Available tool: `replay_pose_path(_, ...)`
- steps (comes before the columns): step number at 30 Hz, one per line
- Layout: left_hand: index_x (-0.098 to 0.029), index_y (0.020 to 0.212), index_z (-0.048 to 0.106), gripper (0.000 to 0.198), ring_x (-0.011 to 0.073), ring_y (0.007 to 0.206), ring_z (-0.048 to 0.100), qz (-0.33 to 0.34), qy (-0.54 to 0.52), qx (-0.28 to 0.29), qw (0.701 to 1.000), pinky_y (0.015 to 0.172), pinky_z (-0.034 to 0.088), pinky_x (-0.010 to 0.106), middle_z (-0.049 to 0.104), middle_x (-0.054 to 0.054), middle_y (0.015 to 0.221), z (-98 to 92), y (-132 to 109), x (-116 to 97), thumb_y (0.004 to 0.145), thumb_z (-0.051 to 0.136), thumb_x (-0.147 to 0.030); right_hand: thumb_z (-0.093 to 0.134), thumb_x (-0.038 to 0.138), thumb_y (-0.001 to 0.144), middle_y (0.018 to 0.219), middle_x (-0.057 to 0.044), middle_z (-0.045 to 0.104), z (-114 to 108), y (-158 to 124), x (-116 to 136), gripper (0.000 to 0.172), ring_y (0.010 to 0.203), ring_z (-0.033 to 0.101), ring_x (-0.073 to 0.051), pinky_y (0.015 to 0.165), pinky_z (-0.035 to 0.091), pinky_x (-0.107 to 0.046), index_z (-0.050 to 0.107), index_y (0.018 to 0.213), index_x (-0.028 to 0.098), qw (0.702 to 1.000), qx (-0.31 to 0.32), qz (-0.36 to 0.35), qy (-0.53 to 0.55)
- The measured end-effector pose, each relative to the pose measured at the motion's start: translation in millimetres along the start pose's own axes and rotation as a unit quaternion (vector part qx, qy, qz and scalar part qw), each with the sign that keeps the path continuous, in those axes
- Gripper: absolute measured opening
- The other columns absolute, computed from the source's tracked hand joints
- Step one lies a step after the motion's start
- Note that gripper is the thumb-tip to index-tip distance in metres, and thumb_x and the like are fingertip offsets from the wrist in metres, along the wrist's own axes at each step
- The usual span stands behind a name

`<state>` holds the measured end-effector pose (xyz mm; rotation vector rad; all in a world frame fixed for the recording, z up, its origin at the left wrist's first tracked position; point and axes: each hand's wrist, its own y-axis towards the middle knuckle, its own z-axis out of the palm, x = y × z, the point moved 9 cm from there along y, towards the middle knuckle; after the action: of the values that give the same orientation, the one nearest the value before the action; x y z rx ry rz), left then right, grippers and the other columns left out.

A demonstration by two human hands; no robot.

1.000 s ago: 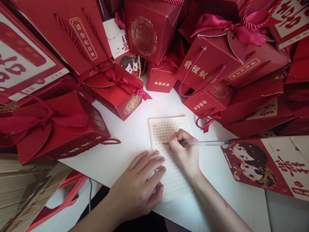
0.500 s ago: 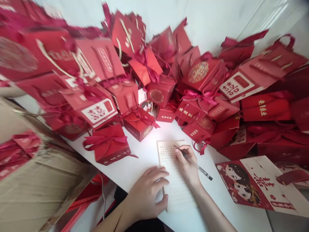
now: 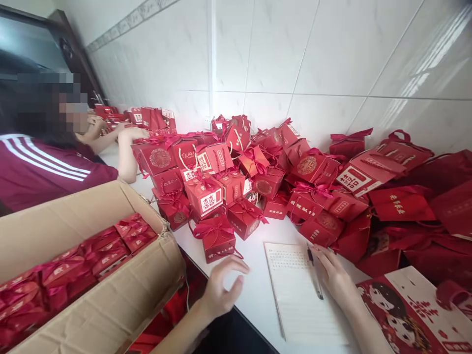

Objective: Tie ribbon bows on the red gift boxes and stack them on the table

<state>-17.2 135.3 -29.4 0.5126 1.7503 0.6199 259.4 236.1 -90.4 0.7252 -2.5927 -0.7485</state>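
Note:
A lined notepad (image 3: 295, 300) with rows of handwriting at its top lies on the white table (image 3: 254, 280). On the page rests a clear-barrelled pen (image 3: 315, 275), its dark end toward the top. Just right of the pen, my right hand (image 3: 335, 275) lies with fingers stretched out, no longer gripping it. My left hand (image 3: 224, 287) hovers left of the notepad by the table edge, fingers curved and thumb apart, nothing held. Beyond its fingertips stands a red gift box (image 3: 220, 242) with a ribbon bow; whether they touch I cannot tell.
Red gift boxes (image 3: 210, 200) are piled along the tiled wall. An open cardboard box (image 3: 147, 280) filled with more boxes stands at left. Behind it, a person in a maroon sleeve (image 3: 73, 167) reaches over the table. A printed bag (image 3: 416, 305) lies at right.
My right hand has let go of the pen, which now lies on the notepad. My left hand has come off the notepad's edge. The view has lifted and turned left, bringing in the other person.

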Motion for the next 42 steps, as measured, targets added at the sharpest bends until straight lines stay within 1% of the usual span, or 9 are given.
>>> replay_pose_path(4,-0.018,0.090,0.057,0.014,0.0186,0.084,0.059,0.059,0.143,-0.173,0.973,0.076,0.050,0.033,0.060,0.005,0.086,-78.8,-2.8,-6.4,0.079,0.052,-0.013,0.033,0.018,0.088,0.114,-0.011,0.058,-13.2,3.4,10.7,0.036,0.101,0.059,-0.023,0.084,0.051,-0.038,0.049,0.120,0.022,0.997,-0.071,0.018,0.013)
replay_pose_path(8,-0.020,0.103,0.055,0.025,0.0212,0.101,0.055,-0.109,0.202,-0.185,0.956,0.085,0.047,0.036,0.056,0.008,0.107,-112.2,6.6,37.3,0.079,0.054,-0.026,0.037,0.022,0.089,0.103,-0.011,0.060,-18.8,5.5,32.8,0.025,0.095,0.060,-0.023,0.082,0.051,-0.037,0.051,0.110,0.020,0.994,-0.097,0.007,0.058)
replay_pose_path(12,-0.019,0.113,0.048,0.040,0.0240,0.110,0.053,-0.255,0.132,-0.147,0.947,0.096,0.040,0.042,0.055,0.011,0.117,-110.2,9.1,80.8,0.078,0.051,-0.038,0.038,0.021,0.089,0.102,-0.010,0.060,-11.3,4.7,51.1,0.022,0.095,0.060,-0.023,0.079,0.052,-0.036,0.051,0.106,0.021,0.993,-0.068,-0.016,0.098)
replay_pose_path(15,-0.020,0.114,0.049,0.042,0.0238,0.111,0.053,-0.288,0.096,-0.140,0.943,0.098,0.038,0.040,0.057,0.009,0.118,-105.5,8.2,90.9,0.078,0.048,-0.042,0.039,0.020,0.089,0.101,-0.009,0.060,-6.5,4.5,67.1,0.019,0.094,0.061,-0.022,0.077,0.053,-0.034,0.052,0.103,0.021,0.990,-0.034,-0.034,0.136)
replay_pose_path(20,-0.020,0.106,0.054,0.040,0.0222,0.101,0.059,-0.284,0.086,-0.145,0.944,0.091,0.043,0.035,0.064,0.007,0.102,-106.0,0.1,80.8,0.075,0.050,-0.043,0.041,0.021,0.090,0.099,-0.009,0.059,-4.1,4.4,101.1,0.016,0.093,0.062,-0.020,0.076,0.055,-0.032,0.052,0.101,0.022,0.980,0.034,-0.058,0.190)
replay_pose_path(25,-0.015,0.100,0.056,0.038,0.0176,0.052,0.058,-0.308,0.010,-0.049,0.950,0.066,0.047,0.032,0.054,-0.004,0.045,-86.0,-6.0,73.2,0.081,0.042,-0.045,0.041,0.022,0.091,0.101,-0.010,0.057,-0.4,2.3,121.8,0.015,0.087,0.063,-0.019,0.076,0.055,-0.033,0.052,0.101,0.021,0.966,0.094,-0.057,0.236)
replay_pose_path(32,-0.017,0.082,0.062,0.029,0.0151,0.060,0.058,-0.266,0.145,-0.067,0.951,0.061,0.046,0.026,0.060,-0.001,0.058,-107.7,-1.0,41.3,0.076,0.049,-0.042,0.039,0.023,0.092,0.096,-0.010,0.058,0.9,1.8,118.7,0.017,0.085,0.064,-0.019,0.075,0.056,-0.034,0.055,0.093,0.020,0.967,0.100,-0.044,0.231)
replay_pose_path(38,-0.024,0.071,0.067,0.027,0.0208,0.063,0.062,-0.362,0.219,-0.139,0.895,0.061,0.052,0.033,0.066,-0.001,0.063,-174.7,-91.4,18.0,0.068,0.060,-0.050,0.038,0.022,0.092,0.092,-0.009,0.059,0.1,1.4,116.7,0.020,0.083,0.064,-0.020,0.073,0.056,-0.034,0.057,0.087,0.021,0.972,0.096,-0.058,0.207)
replay_pose_path(42,-0.031,0.059,0.061,0.022,0.0207,0.056,0.060,-0.384,0.082,-0.449,0.802,0.055,0.053,0.039,0.064,-0.003,0.056,-197.4,-202.1,24.6,0.067,0.060,-0.050,0.039,0.022,0.092,0.092,-0.009,0.059,4.6,-0.3,124.8,0.019,0.083,0.064,-0.020,0.073,0.055,-0.035,0.058,0.088,0.022,0.967,0.108,-0.067,0.221)
